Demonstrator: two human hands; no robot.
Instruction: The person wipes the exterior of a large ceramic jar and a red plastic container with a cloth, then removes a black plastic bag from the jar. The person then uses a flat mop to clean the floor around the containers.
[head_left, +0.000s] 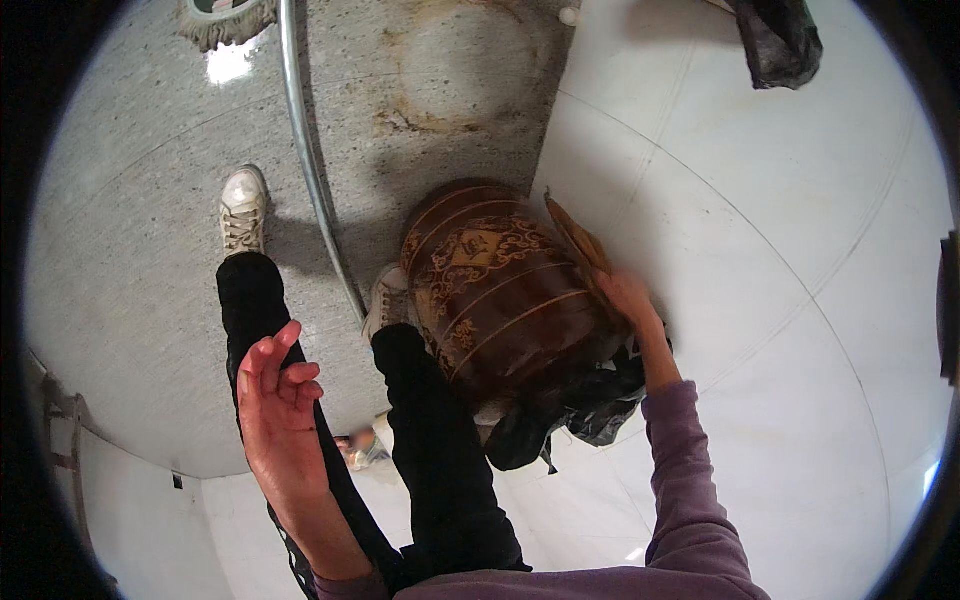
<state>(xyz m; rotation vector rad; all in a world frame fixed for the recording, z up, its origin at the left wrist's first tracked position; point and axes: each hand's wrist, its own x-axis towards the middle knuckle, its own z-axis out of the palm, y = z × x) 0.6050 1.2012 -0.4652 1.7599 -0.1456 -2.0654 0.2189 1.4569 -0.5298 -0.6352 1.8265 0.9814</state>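
A large brown glazed jar (499, 300) with raised gold scrollwork and ring bands sits close to the foot of a white wall, beside my legs. Its axis looks slanted in this view. My right hand (626, 294) is at the wall side of the jar, slightly blurred, with its fingers on a thin brown sheet-like piece (577, 229), whose material is unclear. Crumpled black plastic (592, 409) covers the jar's near end, hiding it. My left hand (281, 412) is raised over my left leg, palm up, fingers apart and bent, reddish and wet-looking, holding nothing.
A metal pole (304, 135) crosses the speckled grey floor (142, 202) near my shoes, beside a mop head (229, 26). A brownish ring stain (397, 116) marks the floor beyond the jar. Black plastic (780, 45) hangs at upper right against the white wall (750, 172).
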